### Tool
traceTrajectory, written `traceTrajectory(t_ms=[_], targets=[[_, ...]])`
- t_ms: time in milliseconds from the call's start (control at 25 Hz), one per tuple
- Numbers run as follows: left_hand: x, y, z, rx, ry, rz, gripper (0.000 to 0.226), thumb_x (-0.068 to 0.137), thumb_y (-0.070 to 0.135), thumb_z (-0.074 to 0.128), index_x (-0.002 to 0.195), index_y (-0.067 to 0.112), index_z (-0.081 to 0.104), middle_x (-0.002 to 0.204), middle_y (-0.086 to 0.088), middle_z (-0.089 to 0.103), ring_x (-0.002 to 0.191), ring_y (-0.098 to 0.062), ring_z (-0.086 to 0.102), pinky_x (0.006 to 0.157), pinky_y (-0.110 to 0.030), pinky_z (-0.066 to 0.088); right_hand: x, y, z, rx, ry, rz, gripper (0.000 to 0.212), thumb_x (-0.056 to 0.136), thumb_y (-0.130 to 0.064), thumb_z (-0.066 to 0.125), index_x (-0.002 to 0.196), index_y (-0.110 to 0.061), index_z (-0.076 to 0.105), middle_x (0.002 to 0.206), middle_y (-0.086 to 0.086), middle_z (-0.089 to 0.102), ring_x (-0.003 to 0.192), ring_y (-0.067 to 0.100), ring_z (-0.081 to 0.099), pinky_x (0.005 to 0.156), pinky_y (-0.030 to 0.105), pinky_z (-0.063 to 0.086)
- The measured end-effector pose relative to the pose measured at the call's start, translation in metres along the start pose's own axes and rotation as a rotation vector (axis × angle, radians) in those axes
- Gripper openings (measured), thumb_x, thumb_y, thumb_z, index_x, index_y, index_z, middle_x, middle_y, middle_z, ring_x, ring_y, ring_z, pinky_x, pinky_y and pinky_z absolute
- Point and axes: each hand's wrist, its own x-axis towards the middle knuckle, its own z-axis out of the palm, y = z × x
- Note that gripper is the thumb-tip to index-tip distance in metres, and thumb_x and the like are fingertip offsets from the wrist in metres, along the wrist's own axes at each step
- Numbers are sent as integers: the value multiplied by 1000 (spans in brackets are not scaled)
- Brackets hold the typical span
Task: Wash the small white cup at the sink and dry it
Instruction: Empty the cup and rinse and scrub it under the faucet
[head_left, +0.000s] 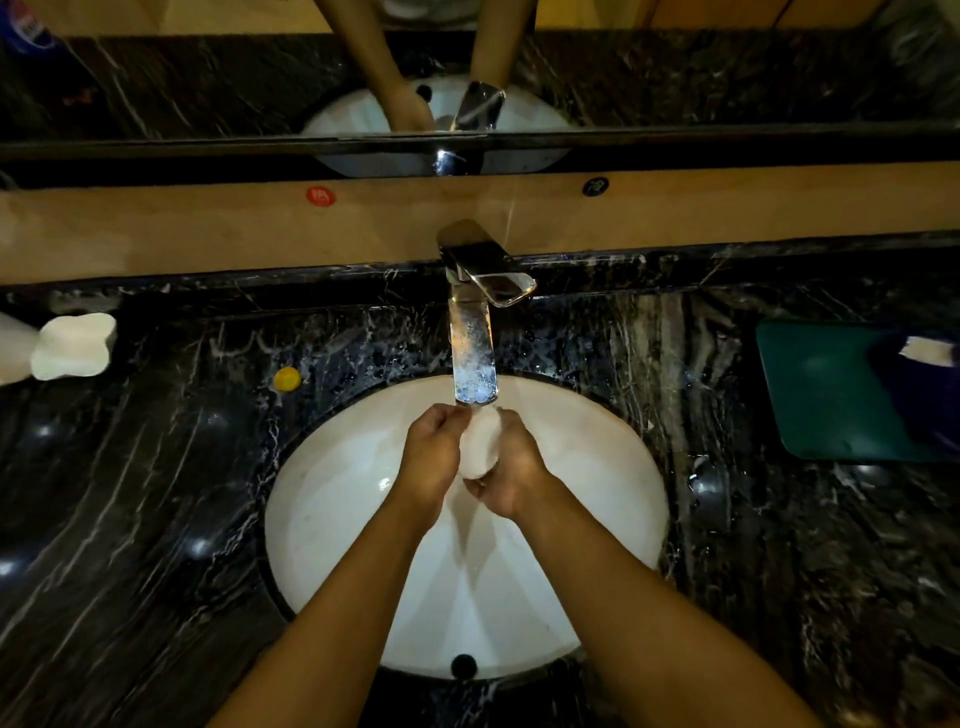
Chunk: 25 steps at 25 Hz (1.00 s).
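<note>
The small white cup (480, 446) is held between both hands over the white oval sink (613, 467), right below the spout of the chrome faucet (474, 353). My left hand (431, 457) wraps its left side, fingers curled over the top. My right hand (511, 470) grips its right side and bottom. Most of the cup is hidden by my fingers. I cannot tell whether water is running.
The black marble counter (156, 493) around the basin is wet. A white bottle (70, 345) lies at the far left, with a small yellow cap (287, 378) near it. A green mat (831, 389) with a dark blue object (924, 364) sits at the right. A mirror is behind.
</note>
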Motion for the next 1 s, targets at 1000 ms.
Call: traceTrajectory(t_ms=[1000], targets=[[-4,3,-6,93,-114,103,20,104,9,48,103,9,68,91,-3,73,82,-16,69,64,-24,56,15,-12,11,-105,-102,-186,36,96,-38,42,93,-14,69,85,10,72,89,29,68,84,37,53]])
